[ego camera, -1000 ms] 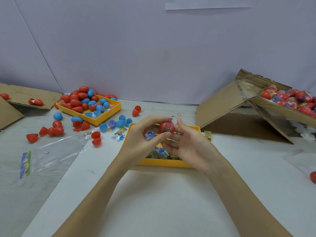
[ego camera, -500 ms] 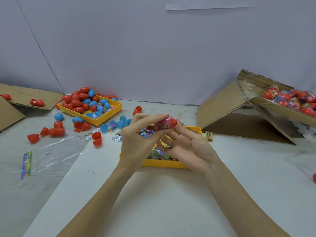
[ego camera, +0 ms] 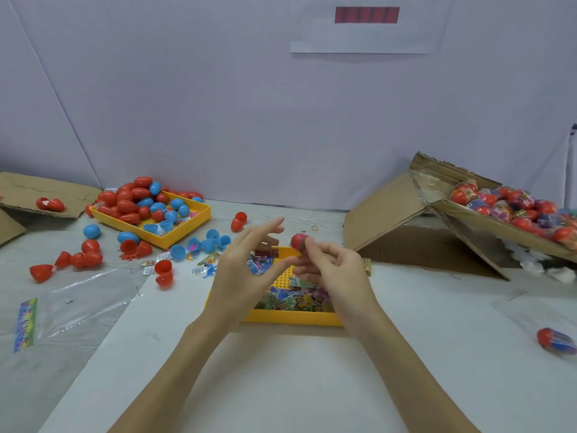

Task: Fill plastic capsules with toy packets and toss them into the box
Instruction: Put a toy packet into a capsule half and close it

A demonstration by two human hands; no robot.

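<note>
Right hand (ego camera: 335, 270) pinches 1 capsule (ego camera: 299, 242); left hand (ego camera: 246, 270) spread.

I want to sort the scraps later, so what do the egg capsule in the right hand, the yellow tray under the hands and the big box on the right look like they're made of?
Egg capsule: looks like smooth, glossy red plastic, held at the right hand fingertips. Yellow tray: seemingly rigid moulded plastic, with a studded floor and a plain rim. Box: brown corrugated cardboard, matte, with ragged torn edges.

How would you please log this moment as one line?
right hand: holds red capsule | left hand: open, empty | cardboard box: right
</note>
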